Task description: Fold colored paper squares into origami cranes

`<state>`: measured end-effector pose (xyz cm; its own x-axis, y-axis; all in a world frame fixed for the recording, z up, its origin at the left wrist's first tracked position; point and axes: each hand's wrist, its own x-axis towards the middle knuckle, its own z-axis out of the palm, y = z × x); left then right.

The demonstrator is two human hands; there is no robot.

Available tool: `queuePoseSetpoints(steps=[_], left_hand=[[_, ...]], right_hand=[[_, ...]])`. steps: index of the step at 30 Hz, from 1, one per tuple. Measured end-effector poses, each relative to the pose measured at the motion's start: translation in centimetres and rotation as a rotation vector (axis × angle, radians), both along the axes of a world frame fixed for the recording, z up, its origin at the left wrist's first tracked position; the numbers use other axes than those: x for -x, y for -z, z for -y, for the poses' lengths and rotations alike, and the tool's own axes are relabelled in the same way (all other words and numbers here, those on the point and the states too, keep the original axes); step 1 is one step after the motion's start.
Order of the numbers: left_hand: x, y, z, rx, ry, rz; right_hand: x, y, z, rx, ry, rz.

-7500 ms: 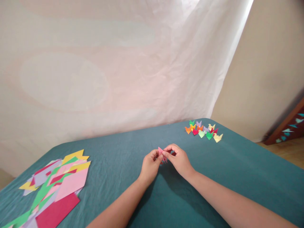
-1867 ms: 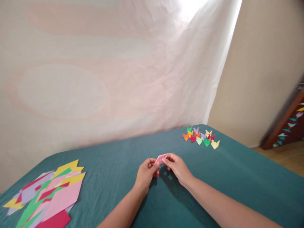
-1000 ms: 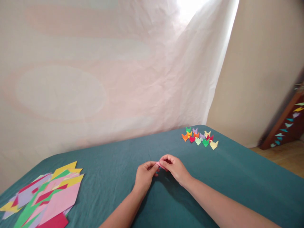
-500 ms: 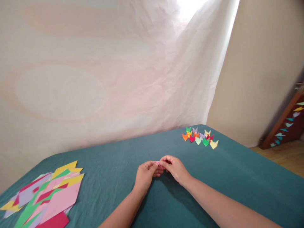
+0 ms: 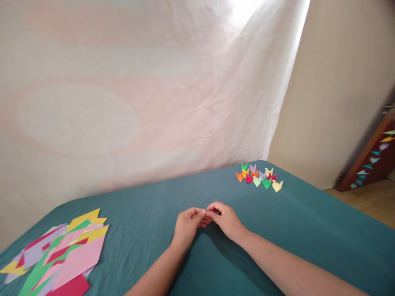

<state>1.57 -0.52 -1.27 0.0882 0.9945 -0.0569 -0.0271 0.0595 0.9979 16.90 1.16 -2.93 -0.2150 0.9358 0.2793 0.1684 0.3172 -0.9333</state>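
Note:
Over the middle of the table, my left hand [image 5: 189,222] and my right hand [image 5: 225,218] meet at the fingertips. Both are closed in a pinch, thumbs against fingers. Between them is a small folded pink paper, almost wholly covered by the fingers now, so its shape cannot be made out. Beyond my right hand, at the far corner, several folded paper birds [image 5: 257,181] in orange, red, green, purple and yellow stand close together in rows.
To the left lies a loose pile of coloured paper sheets [image 5: 82,257]. A dark green cloth [image 5: 138,246] covers the table. Behind it hangs a pale curtain [image 5: 173,119]. Low on the right, more coloured paper shapes hang against a brown wooden door [image 5: 354,168].
The fingertips of both hands have drawn closer together, and the pink paper that showed between them is now mostly hidden. The birds and the sheets have stayed in place.

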Motion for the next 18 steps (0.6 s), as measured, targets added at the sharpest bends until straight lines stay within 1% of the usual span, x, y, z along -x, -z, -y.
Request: queuePoseSetpoints(steps=[3,6,8,11,14,18], left_hand=[[-0.04,0.13,-0.05,-0.016,-0.028,-0.026],[-0.10,0.06,-0.01,-0.056,-0.070,-0.032],[-0.11,0.06,-0.02,-0.070,-0.085,-0.016],[-0.06,0.28,-0.08,-0.080,-0.064,-0.041],[0.04,0.46,0.03,-0.133,-0.015,-0.190],[0.06,0.10,0.60,-0.314,0.050,-0.466]], right_hand=[[0.16,0.15,0.02,0.015,0.001,-0.055],[0.18,0.21,-0.09,0.071,-0.013,-0.121],[0.11,0.19,-0.17,0.110,-0.035,-0.117],[-0.08,0.06,-0.22,0.126,-0.045,-0.121],[-0.24,-0.18,-0.17,0.104,-0.024,-0.128],[-0.19,-0.58,0.16,0.026,0.011,-0.038]])
